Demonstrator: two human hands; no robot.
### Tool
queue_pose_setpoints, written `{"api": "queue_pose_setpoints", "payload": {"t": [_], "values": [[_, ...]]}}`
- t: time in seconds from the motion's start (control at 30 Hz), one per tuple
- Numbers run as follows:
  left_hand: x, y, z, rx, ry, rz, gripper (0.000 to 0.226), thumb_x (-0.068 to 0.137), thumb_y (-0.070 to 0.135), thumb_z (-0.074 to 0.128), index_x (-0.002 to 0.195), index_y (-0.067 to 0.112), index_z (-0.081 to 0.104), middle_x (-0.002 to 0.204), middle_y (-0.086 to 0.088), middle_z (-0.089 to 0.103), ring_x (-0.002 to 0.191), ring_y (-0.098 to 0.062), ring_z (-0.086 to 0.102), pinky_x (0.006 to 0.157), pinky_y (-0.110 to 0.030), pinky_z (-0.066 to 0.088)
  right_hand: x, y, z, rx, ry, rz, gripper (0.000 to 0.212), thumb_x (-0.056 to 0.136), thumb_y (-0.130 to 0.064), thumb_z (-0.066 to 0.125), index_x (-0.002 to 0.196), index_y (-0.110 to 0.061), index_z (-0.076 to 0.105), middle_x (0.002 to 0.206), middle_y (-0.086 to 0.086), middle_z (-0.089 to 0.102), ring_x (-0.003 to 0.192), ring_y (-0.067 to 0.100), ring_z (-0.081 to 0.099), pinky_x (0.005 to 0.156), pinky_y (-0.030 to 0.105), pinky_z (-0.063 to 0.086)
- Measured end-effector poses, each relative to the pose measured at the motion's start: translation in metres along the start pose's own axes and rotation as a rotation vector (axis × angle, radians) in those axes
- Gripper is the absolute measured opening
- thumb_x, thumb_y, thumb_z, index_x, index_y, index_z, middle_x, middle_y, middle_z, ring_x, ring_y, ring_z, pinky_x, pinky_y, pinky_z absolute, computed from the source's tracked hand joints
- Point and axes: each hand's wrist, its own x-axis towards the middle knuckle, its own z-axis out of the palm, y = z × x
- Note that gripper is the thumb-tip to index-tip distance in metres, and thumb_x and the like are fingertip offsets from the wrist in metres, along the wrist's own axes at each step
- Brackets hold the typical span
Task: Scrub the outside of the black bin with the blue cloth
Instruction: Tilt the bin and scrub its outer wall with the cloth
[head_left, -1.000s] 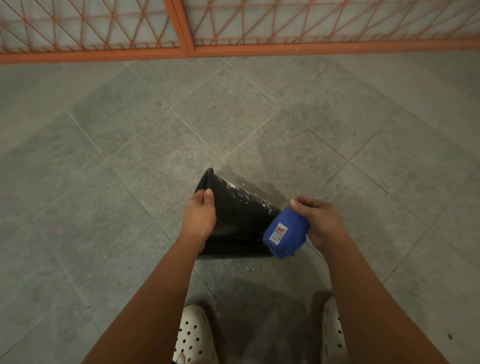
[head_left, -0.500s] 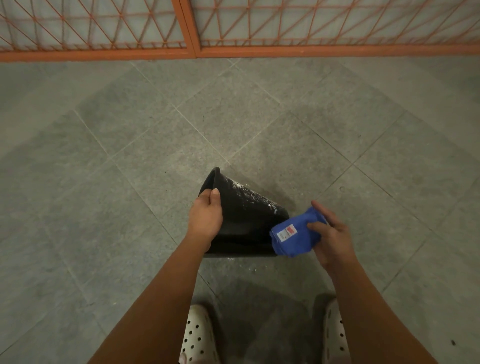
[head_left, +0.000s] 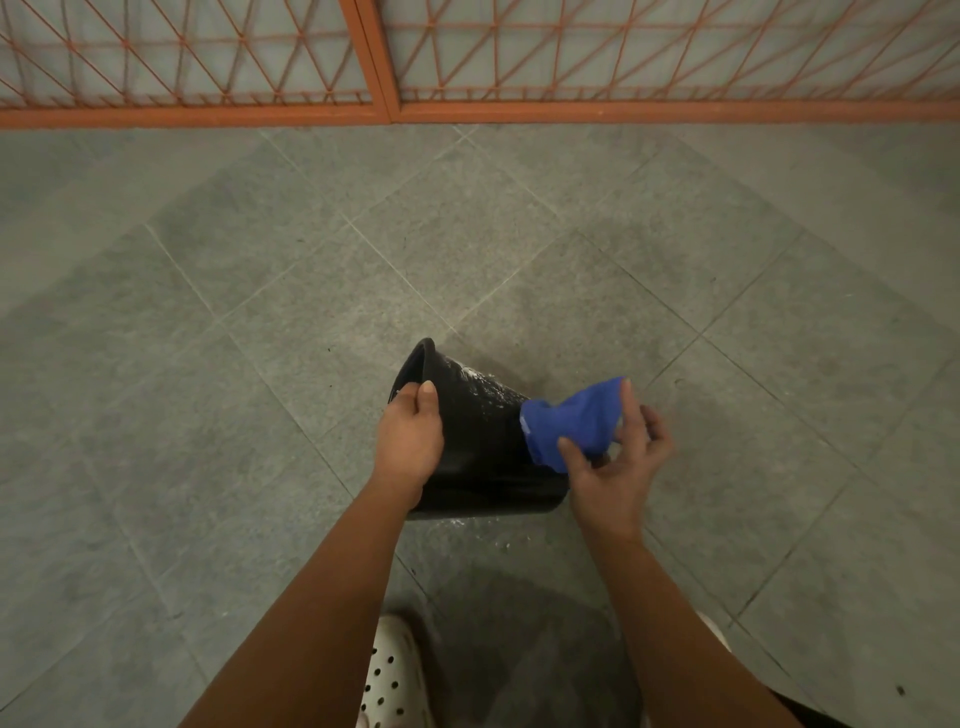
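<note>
Black plastic bin (head_left: 483, 452), wet, rim gripped by left hand (head_left: 410, 436), may slip; right hand (head_left: 615, 480) fingers (head_left: 627, 402) loosely pinch blue cloth (head_left: 571, 421).

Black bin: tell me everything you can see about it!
The black bin is shiny, plastic-looking, narrower at its base. It lies tipped on its side on the grey tiled floor, mouth pointing left. White suds speckle its top. The left hand grips its rim; the blue cloth, in the right hand, touches its base end.
</note>
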Motion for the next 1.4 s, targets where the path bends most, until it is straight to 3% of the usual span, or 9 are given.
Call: {"api": "queue_pose_setpoints", "payload": {"t": [0.07,0.2,0.37,0.53,0.8,0.93,1.07,1.23,1.4], "values": [[-0.001,0.000,-0.001,-0.016,0.009,0.004,0.026,0.102,0.033,0.034,0.092,0.021,0.054,0.094,-0.003,0.062,0.085,-0.013,0.058,0.073,-0.026,0.047,-0.008,0.010,-0.001,-0.071,-0.104,0.000,0.104,0.066,0.010,0.075,0.135,-0.052,0.029,0.138,0.006,0.018,0.126,0.010,0.034,0.091,0.019,0.048],[-0.001,-0.001,-0.002,0.004,0.008,0.011,0.026,0.102,0.033,0.034,0.093,0.020,0.054,0.096,-0.006,0.062,0.081,-0.010,0.055,0.070,-0.025,0.043,-0.020,0.022,-0.007,-0.176,-0.245,-0.041,0.088,0.065,0.018,0.070,0.131,-0.033,0.040,0.136,0.004,0.020,0.119,-0.009,0.033,0.082,-0.002,0.037],[0.000,0.000,-0.001,0.018,0.012,-0.002,0.026,0.102,0.033,0.034,0.082,0.026,0.050,0.097,-0.008,0.061,0.081,-0.011,0.054,0.072,-0.028,0.042,-0.017,0.030,-0.003,-0.353,-0.323,-0.044,0.074,0.061,-0.012,0.084,0.127,-0.023,0.050,0.137,0.003,0.028,0.122,0.017,0.039,0.101,0.031,0.044],[0.000,0.001,-0.001,0.030,0.011,-0.012,0.026,0.101,0.034,0.034,0.091,0.021,0.053,0.099,-0.008,0.063,0.091,-0.020,0.059,0.084,-0.038,0.048,-0.009,0.028,0.003,-0.566,-0.337,-0.242,0.042,0.060,-0.028,0.085,0.095,-0.019,0.064,0.126,0.004,0.046,0.117,0.026,0.037,0.091,0.050,0.044],[-0.001,-0.001,-0.001,0.040,-0.001,0.008,0.029,0.102,0.034,0.033,0.099,0.018,0.056,0.100,-0.008,0.064,0.092,-0.019,0.060,0.085,-0.038,0.050,-0.005,0.033,0.010,-0.456,-0.486,-0.486,0.031,0.077,-0.021,0.075,0.098,-0.014,0.054,0.133,0.011,0.052,0.117,0.028,0.051,0.096,0.045,0.045],[-0.004,-0.001,0.001,0.011,-0.024,0.022,0.028,0.102,0.035,0.032,0.103,0.022,0.057,0.103,-0.004,0.064,0.098,-0.020,0.061,0.091,-0.042,0.049,0.004,0.033,0.017,-0.514,-0.433,-0.319,0.046,0.088,-0.030,0.062,0.129,-0.011,0.052,0.135,0.006,0.051,0.120,0.024,0.048,0.102,0.042,0.042],[-0.006,0.003,0.004,0.010,-0.064,0.038,0.039,0.102,0.034,0.033,0.136,0.021,0.048,0.129,-0.001,0.057,0.120,-0.019,0.052,0.105,-0.042,0.041,-0.018,0.027,0.023,-0.508,-0.296,-0.240,0.050,0.089,-0.040,0.045,0.125,-0.008,0.058,0.132,0.016,0.050,0.113,0.032,0.052,0.093,0.044,0.049],[-0.011,0.003,0.003,-0.010,-0.109,0.087,0.031,0.102,0.028,0.033,0.125,0.025,0.054,0.103,0.009,0.062,0.098,-0.008,0.060,0.089,-0.029,0.050,-0.017,0.009,0.047,-0.447,-0.307,-0.509,0.036,0.088,-0.021,0.050,0.116,-0.003,0.063,0.119,0.022,0.058,0.100,0.034,0.057,0.085,0.040,0.050],[-0.015,0.004,0.001,-0.035,-0.098,0.117,0.026,0.103,0.025,0.034,0.117,0.031,0.055,0.095,0.018,0.061,0.091,0.000,0.059,0.082,-0.022,0.046,0.004,0.007,0.053,-0.493,-0.285,-0.448,0.037,0.086,-0.023,0.046,0.111,-0.004,0.065,0.104,0.019,0.062,0.086,0.034,0.061,0.074,0.043,0.054]]}}
